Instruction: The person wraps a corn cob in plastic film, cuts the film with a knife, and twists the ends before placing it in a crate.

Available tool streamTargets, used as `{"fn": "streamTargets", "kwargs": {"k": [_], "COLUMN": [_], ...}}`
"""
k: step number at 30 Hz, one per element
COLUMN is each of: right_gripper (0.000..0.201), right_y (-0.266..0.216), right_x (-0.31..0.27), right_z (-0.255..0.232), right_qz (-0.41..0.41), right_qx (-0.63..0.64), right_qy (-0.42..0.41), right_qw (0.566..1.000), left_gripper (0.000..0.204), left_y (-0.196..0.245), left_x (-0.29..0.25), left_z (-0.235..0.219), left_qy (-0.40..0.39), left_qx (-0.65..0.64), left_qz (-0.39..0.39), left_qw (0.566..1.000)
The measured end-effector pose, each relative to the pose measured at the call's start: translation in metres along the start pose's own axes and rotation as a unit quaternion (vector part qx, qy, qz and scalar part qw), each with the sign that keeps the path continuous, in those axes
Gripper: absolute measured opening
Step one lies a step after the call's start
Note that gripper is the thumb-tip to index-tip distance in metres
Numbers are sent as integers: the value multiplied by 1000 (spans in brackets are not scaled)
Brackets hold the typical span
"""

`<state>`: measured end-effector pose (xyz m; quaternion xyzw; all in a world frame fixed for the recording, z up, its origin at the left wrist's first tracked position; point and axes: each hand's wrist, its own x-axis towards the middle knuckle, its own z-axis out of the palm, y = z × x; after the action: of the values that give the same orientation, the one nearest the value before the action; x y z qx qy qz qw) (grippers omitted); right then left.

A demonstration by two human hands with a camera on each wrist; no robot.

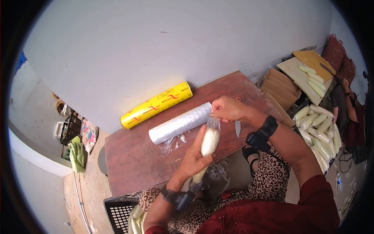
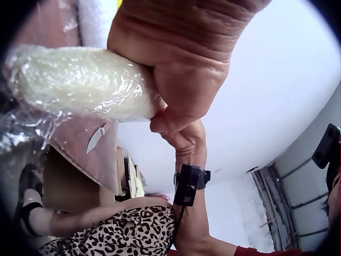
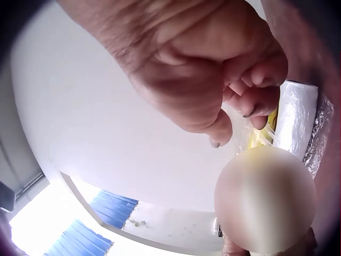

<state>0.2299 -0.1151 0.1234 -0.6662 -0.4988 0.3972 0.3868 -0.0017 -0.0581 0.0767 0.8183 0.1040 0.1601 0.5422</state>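
Note:
My left hand point(image 1: 193, 160) grips a long, pale peeled vegetable point(image 1: 210, 141) wrapped in clear cling film, held tilted above the front of the table. In the left wrist view the wrapped vegetable point(image 2: 90, 85) looks glossy, with loose film bunched at its far end. At its upper end, my right hand point(image 1: 230, 108) pinches the gathered tail of film point(image 1: 214, 123) between curled fingers. Just behind both hands lies an unwound white roll of cling film point(image 1: 181, 123), a crinkled loose edge point(image 1: 173, 144) spread in front of it. A blur covers part of the right wrist view.
A yellow-labelled roll point(image 1: 156, 105) lies at the table's back edge by the wall. A knife point(image 1: 238, 128) rests near the right edge. Right of the table are cardboard boxes point(image 1: 278, 89) and several wrapped vegetables point(image 1: 321, 128). A black crate point(image 1: 117, 214) stands at lower left.

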Motion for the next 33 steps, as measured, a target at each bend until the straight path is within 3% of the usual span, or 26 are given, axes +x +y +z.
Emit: {"fn": "streamTargets", "kwargs": {"k": [3, 7, 10, 19, 22, 25, 31, 33], "right_gripper": [11, 7, 7, 4, 8, 23, 66, 67], "right_y": [-7, -4, -5, -3, -10, -36, -4, -6], "right_x": [-4, 0, -2, -2, -3, -22, -10, -10], "right_z": [-1, 1, 0, -7, -9, -20, -18, -8], "right_qz": [-35, -79, -96, -139, -173, -26, 96, 112], "right_qx": [6, 28, 43, -10, -12, -32, 139, 142], "right_qy": [11, 32, 34, 30, 81, 149, -62, -59], "right_qw": [999, 996, 994, 990, 982, 988, 984, 982], "left_gripper": [90, 72, 61, 55, 55, 54, 55, 55], "left_y": [-10, 4, -9, 5, 7, 10, -9, -14], "left_x": [2, 2, 5, 4, 5, 4, 4, 4], "left_z": [3, -3, -6, -15, -15, -14, -11, -10], "left_qy": [43, 21, 20, 2, 23, 51, 89, 101], "left_qx": [-54, -267, -315, -385, -350, -249, -82, 16], "left_qz": [-19, -159, -132, -177, -152, -130, -83, -47], "left_qw": [997, 950, 940, 906, 924, 958, 989, 994]}}
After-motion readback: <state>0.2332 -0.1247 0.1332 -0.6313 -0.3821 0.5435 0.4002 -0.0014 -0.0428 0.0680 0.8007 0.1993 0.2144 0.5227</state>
